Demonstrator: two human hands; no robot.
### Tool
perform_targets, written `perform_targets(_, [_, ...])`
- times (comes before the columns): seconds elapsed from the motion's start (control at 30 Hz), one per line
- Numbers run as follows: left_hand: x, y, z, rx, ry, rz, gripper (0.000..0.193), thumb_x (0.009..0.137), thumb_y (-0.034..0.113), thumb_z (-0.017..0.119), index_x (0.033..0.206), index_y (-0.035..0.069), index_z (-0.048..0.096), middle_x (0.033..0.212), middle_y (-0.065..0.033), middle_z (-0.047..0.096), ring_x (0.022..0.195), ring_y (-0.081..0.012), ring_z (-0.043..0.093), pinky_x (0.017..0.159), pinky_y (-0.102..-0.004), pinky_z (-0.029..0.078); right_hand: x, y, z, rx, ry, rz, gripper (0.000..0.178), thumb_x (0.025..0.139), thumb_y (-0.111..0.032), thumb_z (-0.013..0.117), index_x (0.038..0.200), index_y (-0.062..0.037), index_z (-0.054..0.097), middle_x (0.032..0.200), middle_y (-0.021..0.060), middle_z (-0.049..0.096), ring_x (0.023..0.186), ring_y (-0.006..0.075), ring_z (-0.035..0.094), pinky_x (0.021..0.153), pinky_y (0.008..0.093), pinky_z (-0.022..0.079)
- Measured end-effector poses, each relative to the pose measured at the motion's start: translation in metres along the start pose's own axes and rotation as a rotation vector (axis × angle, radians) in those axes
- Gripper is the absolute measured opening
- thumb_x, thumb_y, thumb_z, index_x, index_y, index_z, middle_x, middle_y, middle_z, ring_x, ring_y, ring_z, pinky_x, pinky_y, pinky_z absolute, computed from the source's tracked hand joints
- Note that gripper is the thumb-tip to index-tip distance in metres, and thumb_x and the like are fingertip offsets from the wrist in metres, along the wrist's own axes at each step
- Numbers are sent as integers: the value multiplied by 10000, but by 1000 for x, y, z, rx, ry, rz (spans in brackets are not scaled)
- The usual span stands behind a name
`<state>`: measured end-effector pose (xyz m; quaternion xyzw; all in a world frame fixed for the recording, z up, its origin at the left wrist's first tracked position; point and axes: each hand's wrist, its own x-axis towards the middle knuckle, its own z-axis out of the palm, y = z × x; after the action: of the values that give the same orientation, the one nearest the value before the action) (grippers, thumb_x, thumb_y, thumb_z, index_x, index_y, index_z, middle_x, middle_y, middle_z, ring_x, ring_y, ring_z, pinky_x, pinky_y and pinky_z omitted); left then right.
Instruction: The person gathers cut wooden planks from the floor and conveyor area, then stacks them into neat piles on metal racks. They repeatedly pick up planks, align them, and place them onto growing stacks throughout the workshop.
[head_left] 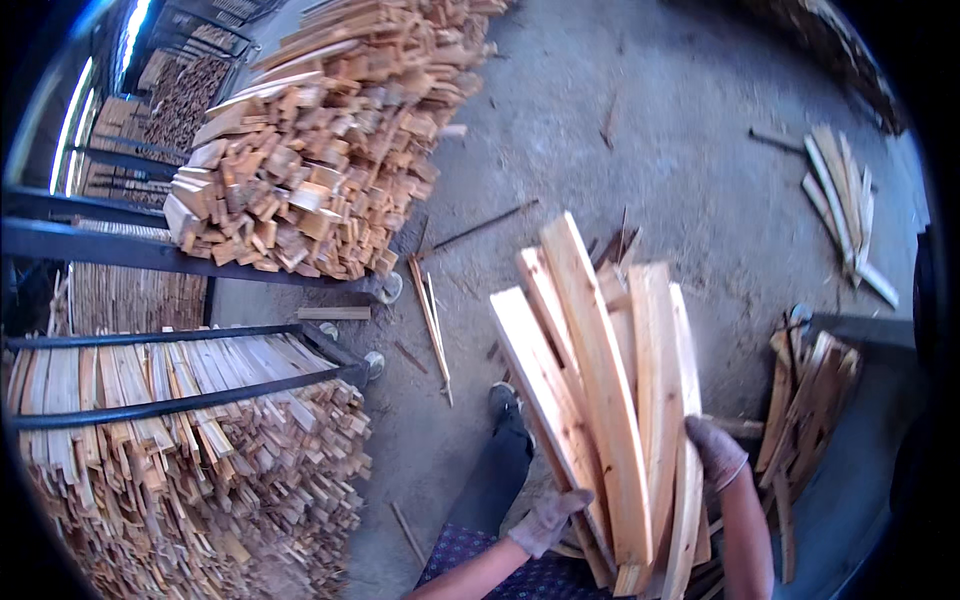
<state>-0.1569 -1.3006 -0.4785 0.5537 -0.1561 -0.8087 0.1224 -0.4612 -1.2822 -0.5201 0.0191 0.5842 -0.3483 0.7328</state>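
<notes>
A fanned bundle of pale wooden slats (600, 400) is held up in front of me, tilted away toward the floor. My left hand (548, 520), in a light work glove, grips the bundle's left side near its lower end, with the thumb over the slats. On the right side, my gloved right hand (716, 450) clasps the edge of the same bundle, a little higher up. Most fingers of both hands are hidden behind the wood.
A big stack of cut wood (320, 160) rises at upper left. Below it, more slats (200, 470) fill a dark metal rack (180, 402). Loose strips (432, 320) lie on the concrete floor (570, 130). Further slats (845, 200) lie at far right, others (800, 410) beside my right arm.
</notes>
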Motion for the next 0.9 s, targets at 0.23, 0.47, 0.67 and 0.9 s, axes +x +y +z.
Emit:
perform_targets(0.23, [-39,38,-39,-222,-140,212,907,799,217,803,1549,44,323,1417,-134,542,1295,-304,549,1073,-449,491,-49,-94,106,33,-48,74,790,857,-476,810,1386,57,564,1243,177,702,1078,270,708,972,392,573])
perform_targets(0.47, [-122,267,-41,-327,-243,145,660,919,313,780,1434,9,501,1268,-83,623,1150,-198,602,1024,-338,484,-104,-263,281,-146,-53,-141,645,925,-465,744,1341,11,620,1240,151,715,1103,247,699,1007,399,548])
perform_targets(0.67, [-166,456,-71,-76,-112,663,667,951,436,712,1409,-16,536,1291,-125,618,1216,-224,577,1093,-379,444,-110,-456,490,-609,-246,-338,600,1035,-496,575,1340,18,636,1251,111,707,1073,138,685,1014,319,526])
perform_targets(0.9, [-177,705,-92,-342,-8,938,876,955,595,613,1584,62,318,1578,-180,370,1467,-319,349,1217,-455,313,-44,-645,715,-914,-603,-491,835,955,-647,602,1505,-30,486,1363,149,652,1148,162,682,1033,319,544])
